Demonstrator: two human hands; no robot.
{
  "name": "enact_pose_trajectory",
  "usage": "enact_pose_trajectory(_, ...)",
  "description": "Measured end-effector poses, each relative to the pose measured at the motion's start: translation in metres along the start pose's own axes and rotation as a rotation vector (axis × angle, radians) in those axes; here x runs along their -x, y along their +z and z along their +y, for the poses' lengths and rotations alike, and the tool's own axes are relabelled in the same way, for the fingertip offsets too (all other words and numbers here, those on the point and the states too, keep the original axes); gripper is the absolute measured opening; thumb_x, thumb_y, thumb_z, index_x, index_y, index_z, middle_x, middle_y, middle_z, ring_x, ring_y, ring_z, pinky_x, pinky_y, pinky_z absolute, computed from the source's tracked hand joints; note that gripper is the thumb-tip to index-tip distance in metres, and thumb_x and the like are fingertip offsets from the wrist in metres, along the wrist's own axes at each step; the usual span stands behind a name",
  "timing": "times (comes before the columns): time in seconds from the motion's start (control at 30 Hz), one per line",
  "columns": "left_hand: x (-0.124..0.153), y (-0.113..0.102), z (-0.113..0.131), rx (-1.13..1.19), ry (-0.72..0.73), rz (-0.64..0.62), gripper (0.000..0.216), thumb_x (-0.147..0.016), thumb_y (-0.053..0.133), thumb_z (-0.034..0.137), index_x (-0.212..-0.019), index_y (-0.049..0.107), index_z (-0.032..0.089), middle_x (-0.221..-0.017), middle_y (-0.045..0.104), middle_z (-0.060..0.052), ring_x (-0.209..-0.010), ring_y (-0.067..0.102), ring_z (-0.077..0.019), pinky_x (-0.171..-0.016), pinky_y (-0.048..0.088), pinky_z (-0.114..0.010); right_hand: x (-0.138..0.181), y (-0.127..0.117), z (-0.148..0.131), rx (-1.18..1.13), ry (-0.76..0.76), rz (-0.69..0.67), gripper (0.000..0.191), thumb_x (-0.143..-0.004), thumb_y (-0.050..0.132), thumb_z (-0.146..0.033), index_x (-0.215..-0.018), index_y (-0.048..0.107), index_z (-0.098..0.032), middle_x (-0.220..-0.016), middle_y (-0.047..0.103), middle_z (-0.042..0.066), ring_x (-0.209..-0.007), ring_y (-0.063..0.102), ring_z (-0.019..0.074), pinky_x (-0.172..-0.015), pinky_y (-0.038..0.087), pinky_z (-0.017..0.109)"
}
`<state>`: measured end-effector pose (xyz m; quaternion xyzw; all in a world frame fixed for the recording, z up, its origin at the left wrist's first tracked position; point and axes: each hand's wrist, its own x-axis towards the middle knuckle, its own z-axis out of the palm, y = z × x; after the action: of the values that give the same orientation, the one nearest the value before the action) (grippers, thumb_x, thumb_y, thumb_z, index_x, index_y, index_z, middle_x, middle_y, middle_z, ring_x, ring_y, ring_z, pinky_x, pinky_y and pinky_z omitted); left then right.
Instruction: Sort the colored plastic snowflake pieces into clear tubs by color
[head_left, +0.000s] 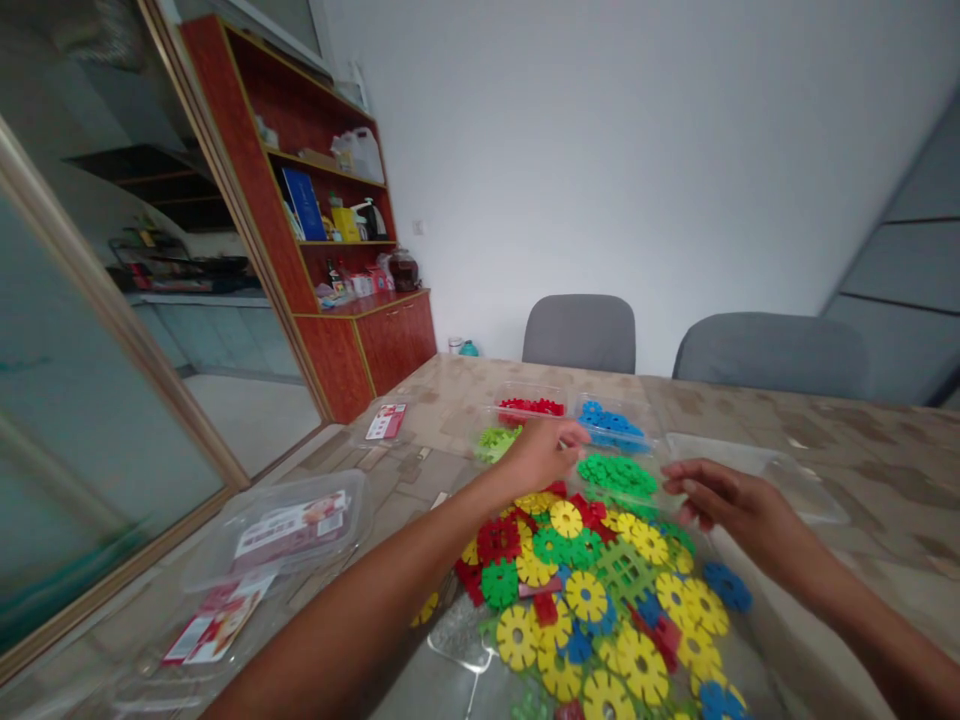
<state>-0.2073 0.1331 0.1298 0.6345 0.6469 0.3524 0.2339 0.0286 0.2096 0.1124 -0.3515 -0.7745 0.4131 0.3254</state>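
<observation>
Single head-worn camera: looked forward and down across the bench (892, 462) from close above its near side, wide field reaching the wall (637, 150) opposite.

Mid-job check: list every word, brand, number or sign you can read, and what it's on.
Nothing can be read with certainty.
Far label on the far clear lid: too small.
Middle label on the middle clear lid: blurred.
Near label on the near clear lid: blurred.
Packages on the wooden cabinet: too small.
</observation>
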Motion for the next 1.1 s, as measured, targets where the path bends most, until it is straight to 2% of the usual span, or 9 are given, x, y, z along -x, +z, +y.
enact_pose_trajectory(0.17,0.060,-0.042,-0.006,-0.081,0.041,-0.044,0.023,-0.087,0.056,0.017,-0.103,0.070,0.013,-0.102,0.073,-0.007,-0.086,0.067,-0.0204,-0.080,0.051,-0.031,0.048,-0.013,-0.004,0.083,0.032,-0.205,0.037,-0.079,0.065,-0.056,-0.090,0.073,-0.022,-0.078,0.074,0.004,-0.056,0.064,0.0184,-0.054,0.052,0.029)
enact_pose_trajectory(0.23,0.087,-0.059,-0.007,-0.262,0.019,-0.072,0.025,-0.088,0.056,0.021,-0.108,0.070,0.015,-0.103,0.072,-0.008,-0.092,0.066,-0.0235,-0.085,0.050,-0.034,0.063,-0.011,-0.005,0.144,-0.002,-0.315,0.032,-0.083,0.061,-0.052,-0.089,0.074,-0.024,-0.076,0.074,0.003,-0.058,0.064,0.0187,-0.057,0.052,0.028)
enact_pose_trajectory(0.33,0.121,-0.075,-0.008,-0.591,-0.110,-0.168,0.042,-0.086,0.064,0.032,-0.126,0.062,0.019,-0.121,0.066,-0.013,-0.109,0.063,-0.0312,-0.094,0.047,-0.042,0.081,0.003,-0.009,0.264,-0.081,-0.409,0.025,-0.089,0.055,-0.041,-0.088,0.074,-0.024,-0.069,0.071,0.001,-0.056,0.061,0.0173,-0.052,0.045,0.025)
enact_pose_trajectory(0.43,0.142,-0.080,-0.009,-0.722,-0.253,-0.328,0.064,-0.074,0.077,0.034,-0.135,0.056,0.024,-0.132,0.060,-0.013,-0.117,0.060,-0.0364,-0.095,0.047,-0.045,0.095,0.022,-0.012,0.372,-0.189,-0.426,0.017,-0.086,0.057,-0.026,-0.094,0.072,-0.025,-0.078,0.073,0.002,-0.064,0.063,0.0173,-0.058,0.048,0.025)
enact_pose_trajectory(0.57,0.149,-0.079,-0.011,-0.764,-0.302,-0.432,0.077,-0.065,0.085,0.029,-0.135,0.056,0.026,-0.132,0.060,-0.013,-0.117,0.060,-0.0382,-0.096,0.048,-0.047,0.108,0.047,-0.009,0.589,-0.232,-0.454,0.033,-0.076,0.064,-0.014,-0.107,0.071,-0.025,-0.108,0.071,0.010,-0.094,0.068,0.0262,-0.080,0.055,0.033)
enact_pose_trajectory(0.73,0.147,-0.075,-0.018,-0.746,-0.332,-0.499,0.082,-0.059,0.088,0.018,-0.135,0.055,0.023,-0.142,0.052,-0.017,-0.125,0.054,-0.0396,-0.102,0.045,-0.046,0.116,0.065,0.001,0.732,-0.224,-0.376,0.044,-0.068,0.063,-0.006,-0.109,0.067,-0.021,-0.115,0.066,0.014,-0.098,0.067,0.0289,-0.082,0.055,0.036)
enact_pose_trajectory(0.87,0.150,-0.072,-0.022,-0.652,-0.281,-0.513,0.087,-0.060,0.087,0.010,-0.137,0.051,0.025,-0.148,0.045,-0.016,-0.130,0.050,-0.0363,-0.106,0.042,-0.043,0.111,0.064,0.002,0.658,-0.214,-0.358,0.032,-0.065,0.064,-0.008,-0.094,0.060,-0.021,-0.095,0.067,0.007,-0.082,0.065,0.0227,-0.072,0.051,0.031)
enact_pose_trajectory(0.97,0.152,-0.073,-0.019,-0.557,-0.177,-0.485,0.082,-0.063,0.084,0.006,-0.135,0.052,0.027,-0.145,0.048,-0.011,-0.130,0.051,-0.0303,-0.107,0.041,-0.038,0.106,0.052,-0.002,0.552,-0.199,-0.478,0.018,-0.070,0.059,-0.011,-0.079,0.051,-0.024,-0.067,0.061,-0.003,-0.059,0.055,0.0151,-0.055,0.038,0.024)
enact_pose_trajectory(1.1,0.151,-0.078,-0.011,-0.618,-0.162,-0.446,0.064,-0.066,0.085,0.012,-0.123,0.060,0.025,-0.137,0.056,-0.008,-0.124,0.055,-0.0293,-0.104,0.043,-0.037,0.115,0.030,-0.012,0.390,-0.203,-0.572,0.023,-0.068,0.056,-0.012,-0.084,0.062,-0.026,-0.065,0.065,-0.004,-0.054,0.055,0.0144,-0.050,0.034,0.023)
